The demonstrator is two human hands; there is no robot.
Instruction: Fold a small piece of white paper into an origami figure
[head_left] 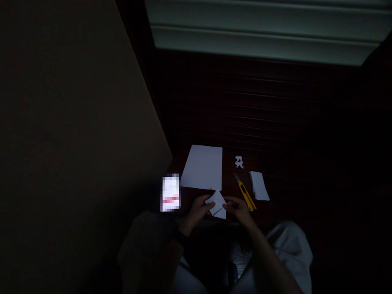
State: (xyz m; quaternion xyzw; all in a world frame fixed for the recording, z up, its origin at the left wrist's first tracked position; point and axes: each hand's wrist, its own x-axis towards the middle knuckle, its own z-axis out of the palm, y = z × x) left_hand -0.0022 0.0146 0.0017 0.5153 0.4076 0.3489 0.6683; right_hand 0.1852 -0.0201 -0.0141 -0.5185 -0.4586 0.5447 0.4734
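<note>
A folded piece of white paper (pixel 218 200) is held between both hands near the front edge of the dark table. My left hand (pixel 200 208) pinches its left side, thumb on top. On the right side, my right hand (pixel 238 209) grips the same paper with the thumb over its face. Just right of that hand lies a yellow box cutter (pixel 246 195) with its blade out, pointing away from me. Behind the folded piece, a flat white sheet of paper (pixel 203 167) rests on the table.
Small folded white paper pieces (pixel 239 162) lie at the back right. A stack of white paper (pixel 259 185) sits right of the cutter. A bright, pixelated screen (pixel 170 192) glows at the left. A wall (pixel 92 102) rises on the left; slatted panels (pixel 245 98) stand behind.
</note>
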